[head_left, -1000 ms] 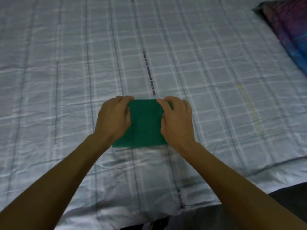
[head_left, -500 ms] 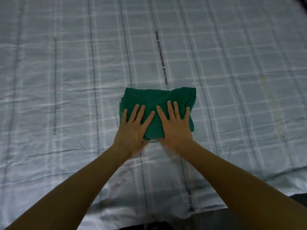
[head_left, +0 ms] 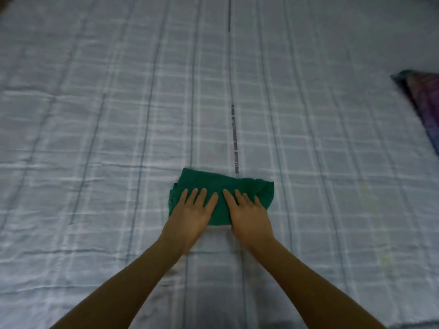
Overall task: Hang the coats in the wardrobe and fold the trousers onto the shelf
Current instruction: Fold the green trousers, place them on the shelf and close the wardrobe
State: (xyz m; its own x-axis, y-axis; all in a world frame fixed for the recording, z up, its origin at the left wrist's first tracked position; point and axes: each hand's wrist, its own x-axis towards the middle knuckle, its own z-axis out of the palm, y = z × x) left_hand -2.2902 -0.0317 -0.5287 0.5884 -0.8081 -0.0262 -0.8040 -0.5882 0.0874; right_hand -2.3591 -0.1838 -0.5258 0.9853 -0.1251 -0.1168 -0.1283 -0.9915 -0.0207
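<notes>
Under both flat palms, left hand [head_left: 190,216] and right hand [head_left: 248,216] fingers spread and gripping nothing, lie the folded green trousers [head_left: 225,188], long side running left to right, their far edge beyond my fingertips. Around them spreads the checked bedsheet [head_left: 95,138]; a dark patterned pillow [head_left: 425,100] sits far right.

I see the green trousers [head_left: 215,184] folded into a compact, roughly rectangular bundle, lying flat on the bed, its right end slightly rumpled and its near edge partly covered.
</notes>
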